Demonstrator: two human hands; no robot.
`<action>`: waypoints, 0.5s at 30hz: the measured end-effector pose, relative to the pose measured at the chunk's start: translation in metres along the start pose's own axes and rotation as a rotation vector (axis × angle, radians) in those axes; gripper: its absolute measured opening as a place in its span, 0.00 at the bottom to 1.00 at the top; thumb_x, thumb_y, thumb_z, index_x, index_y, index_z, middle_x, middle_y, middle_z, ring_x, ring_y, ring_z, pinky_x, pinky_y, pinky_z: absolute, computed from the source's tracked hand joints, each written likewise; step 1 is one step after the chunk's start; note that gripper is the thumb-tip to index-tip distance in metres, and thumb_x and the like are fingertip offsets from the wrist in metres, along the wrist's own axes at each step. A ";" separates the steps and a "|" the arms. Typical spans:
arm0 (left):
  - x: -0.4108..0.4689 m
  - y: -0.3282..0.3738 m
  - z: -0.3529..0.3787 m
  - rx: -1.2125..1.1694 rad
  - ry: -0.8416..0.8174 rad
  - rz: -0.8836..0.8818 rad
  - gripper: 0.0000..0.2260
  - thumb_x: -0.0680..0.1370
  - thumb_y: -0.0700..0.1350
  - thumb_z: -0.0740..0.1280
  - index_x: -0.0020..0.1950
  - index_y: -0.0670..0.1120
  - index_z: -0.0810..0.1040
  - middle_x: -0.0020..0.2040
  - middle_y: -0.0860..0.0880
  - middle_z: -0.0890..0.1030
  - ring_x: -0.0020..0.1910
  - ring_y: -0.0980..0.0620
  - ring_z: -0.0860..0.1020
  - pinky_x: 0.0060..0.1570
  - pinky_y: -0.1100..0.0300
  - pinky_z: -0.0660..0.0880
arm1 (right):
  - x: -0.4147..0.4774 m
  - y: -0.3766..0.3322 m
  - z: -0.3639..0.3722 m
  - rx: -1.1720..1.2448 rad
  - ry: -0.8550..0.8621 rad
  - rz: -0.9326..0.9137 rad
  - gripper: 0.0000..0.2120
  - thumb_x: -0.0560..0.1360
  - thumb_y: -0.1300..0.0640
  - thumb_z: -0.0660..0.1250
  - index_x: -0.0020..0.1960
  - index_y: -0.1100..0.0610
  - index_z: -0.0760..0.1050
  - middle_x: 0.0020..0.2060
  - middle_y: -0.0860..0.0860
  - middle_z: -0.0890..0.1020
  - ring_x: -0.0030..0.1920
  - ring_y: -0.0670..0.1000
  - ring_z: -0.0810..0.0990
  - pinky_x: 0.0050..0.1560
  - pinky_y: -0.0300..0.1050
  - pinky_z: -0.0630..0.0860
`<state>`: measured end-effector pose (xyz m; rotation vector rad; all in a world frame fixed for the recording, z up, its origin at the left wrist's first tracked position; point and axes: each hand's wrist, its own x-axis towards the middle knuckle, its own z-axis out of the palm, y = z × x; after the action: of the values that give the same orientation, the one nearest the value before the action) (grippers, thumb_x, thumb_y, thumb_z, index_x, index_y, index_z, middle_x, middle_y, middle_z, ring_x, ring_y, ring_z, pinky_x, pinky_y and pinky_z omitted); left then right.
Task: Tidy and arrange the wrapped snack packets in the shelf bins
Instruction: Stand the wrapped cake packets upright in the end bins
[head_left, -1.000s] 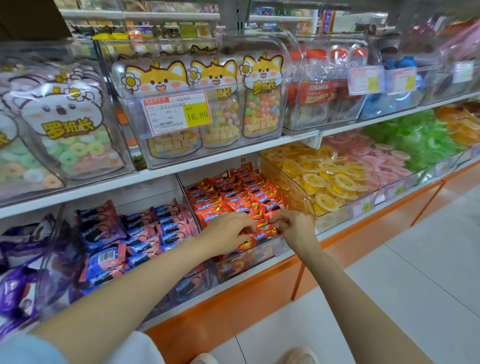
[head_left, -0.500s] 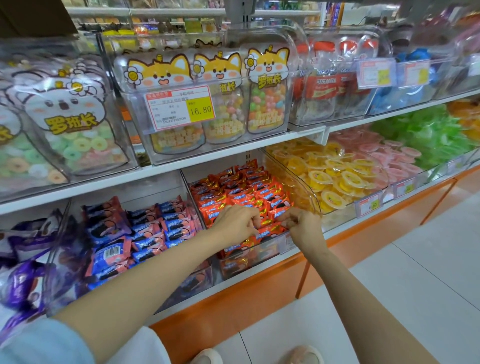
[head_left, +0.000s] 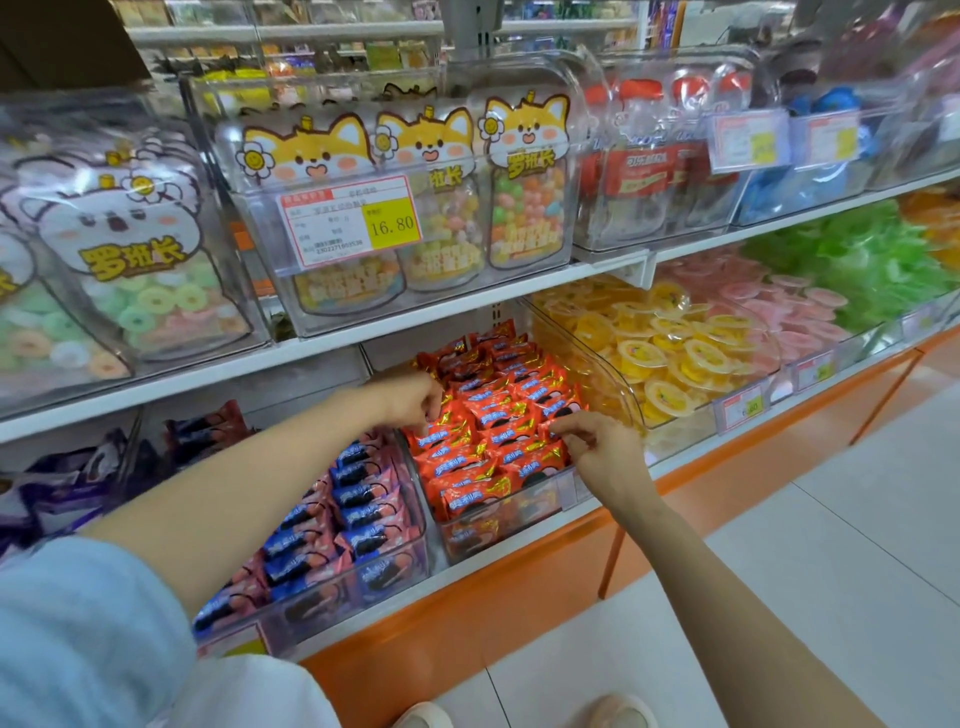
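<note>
Several red wrapped snack packets (head_left: 493, 410) lie in rows in a clear bin (head_left: 519, 512) on the lower shelf. My left hand (head_left: 410, 400) reaches over the bin's left side, its fingers curled down and pinching a red packet there. My right hand (head_left: 605, 449) is at the bin's right front corner, fingertips pinching the edge of a red packet. To the left, a second clear bin (head_left: 363, 577) holds several blue-and-pink packets (head_left: 363, 493).
Yellow jelly cups (head_left: 670, 353), pink cups (head_left: 800, 312) and green packets (head_left: 872, 265) fill bins to the right. Candy jars in a clear bin with a price tag (head_left: 350, 221) stand on the upper shelf. Purple packets (head_left: 62, 483) lie far left. White floor tiles below.
My left hand has moved from the bin's front up toward its left middle. My right hand stayed near the front right corner. The camera moved closer.
</note>
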<state>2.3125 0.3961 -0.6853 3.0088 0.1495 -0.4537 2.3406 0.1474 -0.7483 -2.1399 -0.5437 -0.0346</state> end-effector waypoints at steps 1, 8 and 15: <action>0.000 0.000 0.000 0.000 -0.022 0.000 0.10 0.72 0.38 0.72 0.52 0.42 0.78 0.36 0.56 0.72 0.34 0.59 0.70 0.32 0.69 0.63 | 0.000 0.000 -0.001 -0.001 0.002 0.000 0.12 0.77 0.65 0.61 0.52 0.56 0.81 0.49 0.52 0.80 0.48 0.54 0.79 0.44 0.56 0.79; 0.004 0.002 0.002 0.033 -0.077 0.034 0.13 0.70 0.37 0.73 0.47 0.46 0.72 0.40 0.51 0.73 0.40 0.52 0.71 0.36 0.61 0.67 | -0.001 0.000 -0.002 0.008 0.013 0.002 0.13 0.77 0.66 0.60 0.51 0.56 0.82 0.48 0.52 0.81 0.42 0.53 0.79 0.40 0.54 0.79; 0.003 0.007 0.005 0.178 -0.094 0.100 0.23 0.69 0.38 0.74 0.61 0.48 0.70 0.51 0.51 0.68 0.48 0.51 0.70 0.41 0.58 0.68 | -0.002 -0.003 0.000 -0.001 -0.004 0.002 0.13 0.77 0.68 0.60 0.52 0.59 0.81 0.49 0.53 0.81 0.47 0.51 0.78 0.47 0.50 0.78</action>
<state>2.3150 0.3894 -0.6905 3.1405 -0.0512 -0.6279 2.3377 0.1481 -0.7461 -2.1414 -0.5444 -0.0294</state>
